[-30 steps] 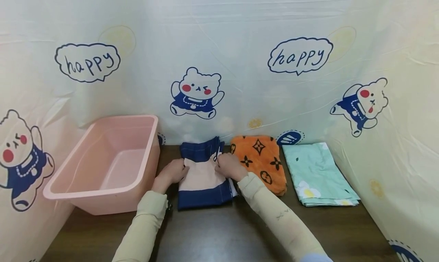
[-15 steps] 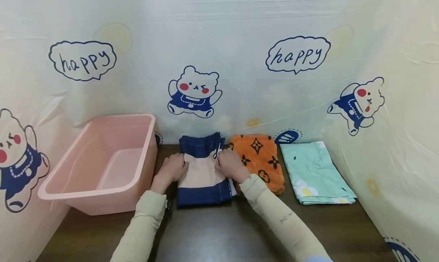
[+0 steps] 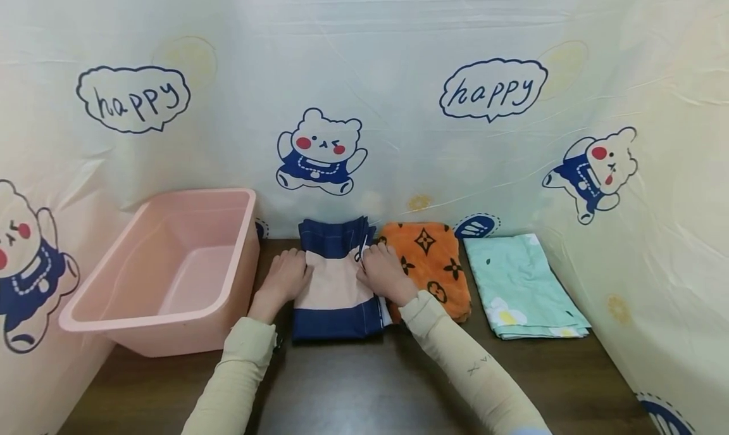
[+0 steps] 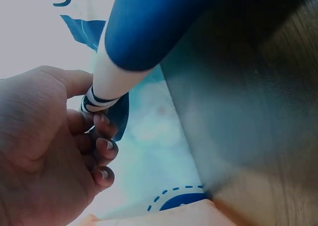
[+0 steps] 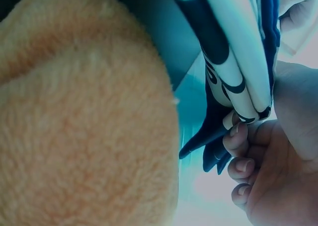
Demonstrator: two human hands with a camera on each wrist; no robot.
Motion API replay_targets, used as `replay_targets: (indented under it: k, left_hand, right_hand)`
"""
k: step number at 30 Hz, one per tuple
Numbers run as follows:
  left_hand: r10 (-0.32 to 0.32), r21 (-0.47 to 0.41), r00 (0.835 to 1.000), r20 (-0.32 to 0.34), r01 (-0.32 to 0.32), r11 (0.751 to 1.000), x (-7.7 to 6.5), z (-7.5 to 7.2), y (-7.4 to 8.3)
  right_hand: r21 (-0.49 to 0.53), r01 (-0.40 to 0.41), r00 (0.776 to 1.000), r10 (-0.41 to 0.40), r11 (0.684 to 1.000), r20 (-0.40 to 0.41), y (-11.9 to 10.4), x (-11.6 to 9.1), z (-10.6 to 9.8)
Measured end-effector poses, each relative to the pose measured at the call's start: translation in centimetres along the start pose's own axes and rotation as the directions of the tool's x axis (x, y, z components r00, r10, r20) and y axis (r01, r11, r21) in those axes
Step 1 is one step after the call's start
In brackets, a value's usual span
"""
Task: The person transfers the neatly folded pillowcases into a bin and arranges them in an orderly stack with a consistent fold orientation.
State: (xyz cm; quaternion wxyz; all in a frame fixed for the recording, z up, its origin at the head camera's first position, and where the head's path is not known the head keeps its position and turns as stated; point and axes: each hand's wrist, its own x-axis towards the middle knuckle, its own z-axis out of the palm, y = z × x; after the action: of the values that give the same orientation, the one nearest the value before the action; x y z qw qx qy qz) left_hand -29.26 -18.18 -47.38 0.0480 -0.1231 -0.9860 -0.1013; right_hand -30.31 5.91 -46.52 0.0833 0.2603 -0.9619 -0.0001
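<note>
A folded navy-and-cream cloth (image 3: 333, 286) is at the middle of the table, its far navy band sticking up unevenly. My left hand (image 3: 287, 275) pinches its left edge; in the left wrist view, the thumb and curled fingers (image 4: 105, 145) close on the folded edge. On the opposite side, my right hand (image 3: 387, 271) pinches the right edge, beside a small dark print on the cream band. Several layers of fold show above the fingers in the right wrist view. Close to the right hand lies an orange fleecy cloth (image 3: 435, 264) with dark motifs, filling much of that view (image 5: 89, 136).
A pink plastic basin (image 3: 239, 283) stands at the left, close to my left forearm. At the right lies a folded mint-green cloth (image 3: 521, 283) with white flowers. A printed curtain (image 3: 410, 55) hangs behind the dark wooden table (image 3: 342, 390).
Both hands and the navy-and-cream cloth have shifted slightly away from me, and its far band stands a little higher. The head view has turned slightly to the right.
</note>
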Motion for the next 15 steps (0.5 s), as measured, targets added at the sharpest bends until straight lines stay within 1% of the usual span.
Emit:
replay_targets:
  k: [4,10,15]
  left_hand:
    - [0.008,0.015,0.999,-0.035,-0.008,1.000,-0.14,-0.15,0.04]
    - [0.036,0.034,0.996,-0.076,-0.033,0.999,0.11,-0.67,0.53]
    - [0.043,0.035,0.995,-0.086,-0.040,0.999,0.17,-0.93,0.89]
  right_hand:
    - [0.003,0.003,0.999,-0.003,1.000,-0.039,-0.17,-0.22,-0.11]
    - [-0.004,0.005,0.994,-0.005,1.000,-0.107,-0.01,-0.66,-0.39]
    - [0.005,0.009,0.991,-0.008,1.000,-0.137,0.19,-0.90,-0.71]
